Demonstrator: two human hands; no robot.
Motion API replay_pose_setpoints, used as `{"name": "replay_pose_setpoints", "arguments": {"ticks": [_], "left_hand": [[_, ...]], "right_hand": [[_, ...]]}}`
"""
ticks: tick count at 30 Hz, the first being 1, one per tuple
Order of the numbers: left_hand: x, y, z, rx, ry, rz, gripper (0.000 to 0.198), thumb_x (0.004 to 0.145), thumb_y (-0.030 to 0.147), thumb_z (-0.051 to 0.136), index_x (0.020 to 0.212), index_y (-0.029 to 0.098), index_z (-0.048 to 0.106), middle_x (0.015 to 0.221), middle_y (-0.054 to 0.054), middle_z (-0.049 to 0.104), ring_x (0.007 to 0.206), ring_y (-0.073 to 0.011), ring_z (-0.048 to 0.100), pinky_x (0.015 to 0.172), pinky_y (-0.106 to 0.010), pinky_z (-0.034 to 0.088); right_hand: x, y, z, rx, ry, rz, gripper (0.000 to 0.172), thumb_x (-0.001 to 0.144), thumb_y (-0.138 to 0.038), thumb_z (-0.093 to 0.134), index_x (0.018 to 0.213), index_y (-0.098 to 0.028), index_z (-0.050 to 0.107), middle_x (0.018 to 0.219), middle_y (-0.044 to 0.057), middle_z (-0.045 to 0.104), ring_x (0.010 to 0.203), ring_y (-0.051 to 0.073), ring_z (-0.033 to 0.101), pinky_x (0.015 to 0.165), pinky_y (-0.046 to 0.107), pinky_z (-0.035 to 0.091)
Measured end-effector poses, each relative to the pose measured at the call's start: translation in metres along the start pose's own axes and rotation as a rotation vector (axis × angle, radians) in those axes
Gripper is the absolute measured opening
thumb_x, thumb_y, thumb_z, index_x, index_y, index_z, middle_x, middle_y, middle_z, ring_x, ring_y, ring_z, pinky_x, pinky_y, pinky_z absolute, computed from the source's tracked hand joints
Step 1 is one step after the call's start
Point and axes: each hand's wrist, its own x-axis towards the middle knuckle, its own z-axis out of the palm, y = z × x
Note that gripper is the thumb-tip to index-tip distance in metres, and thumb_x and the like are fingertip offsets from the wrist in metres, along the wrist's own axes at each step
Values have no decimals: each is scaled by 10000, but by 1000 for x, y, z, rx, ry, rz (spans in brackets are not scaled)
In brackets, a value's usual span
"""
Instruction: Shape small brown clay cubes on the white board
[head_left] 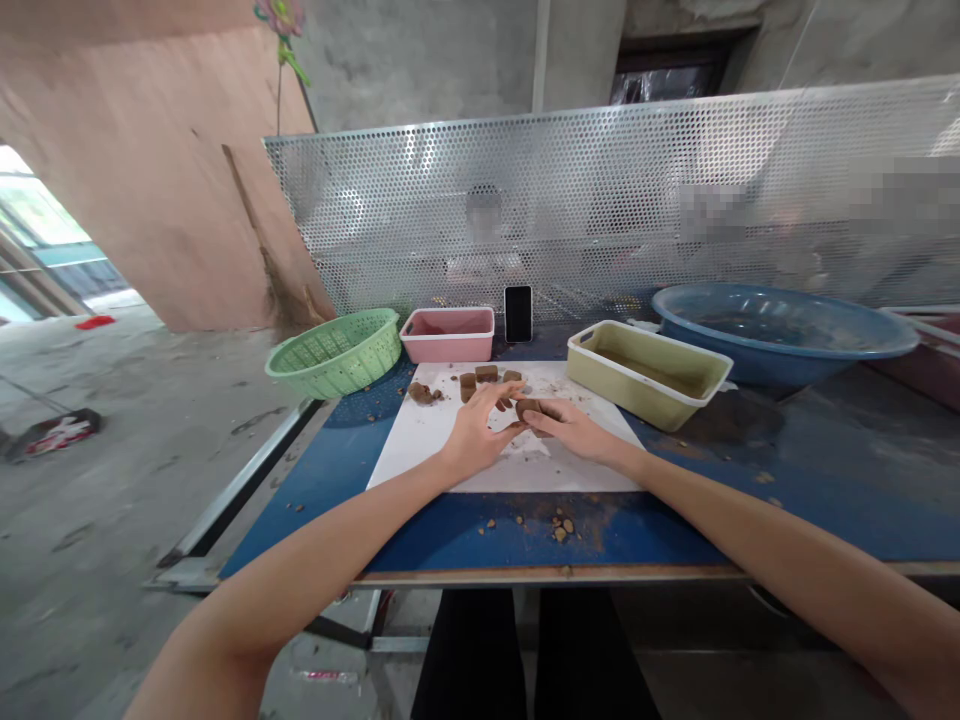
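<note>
Brown clay pieces lie on a white board [420, 465] in front of me. My right hand [574, 430] is closed round a brown clay block [529, 408], with its thumb on top. Close by on the left, my left hand [476, 435] has its fingers stretched out and its thumb apart, the tips near that block; whether they touch it I cannot tell. Behind my left hand stand several short clay blocks [487, 374], partly hidden by the fingers. A rough clay lump [421, 393] with crumbs sits at the board's left side.
Round the board are a green basket [337, 365], a pink bin [450, 347], a yellow-green bin [637, 390] and a wide blue basin [780, 360]. A phone [517, 314] stands upright before the perforated metal screen [585, 220]. Crumbs [562, 528] are scattered along the blue table's [450, 540] front edge.
</note>
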Motion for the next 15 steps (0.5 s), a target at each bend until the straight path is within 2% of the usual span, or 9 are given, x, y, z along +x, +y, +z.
{"name": "replay_pose_setpoints", "arguments": {"ticks": [4, 10, 15], "left_hand": [[1, 4, -2, -13, -8, 1, 517, 948, 340, 807, 1420, 247, 619, 1216, -96, 773, 979, -226, 702, 925, -424, 613], [3, 8, -3, -17, -16, 47, 514, 925, 318, 825, 1393, 242, 625, 1253, -101, 765, 1009, -236, 698, 918, -419, 607], [3, 7, -2, 29, -6, 127, 473, 926, 355, 838, 1347, 237, 658, 1197, -108, 770, 1114, -276, 690, 987, -462, 580]], "right_hand": [[-1, 2, -2, -6, 21, 2, 648, 1007, -825, 421, 740, -238, 484, 713, -4, 456, 684, 178, 394, 654, 337, 330], [-1, 0, -1, 34, 28, -19, 590, 1027, -756, 474, 743, -239, 475, 727, -1, 434, 683, 181, 392, 659, 339, 329], [-1, -7, 2, -45, 70, -33, 620, 1014, -790, 448, 739, -236, 475, 725, 3, 456, 690, 185, 413, 685, 343, 357]]}}
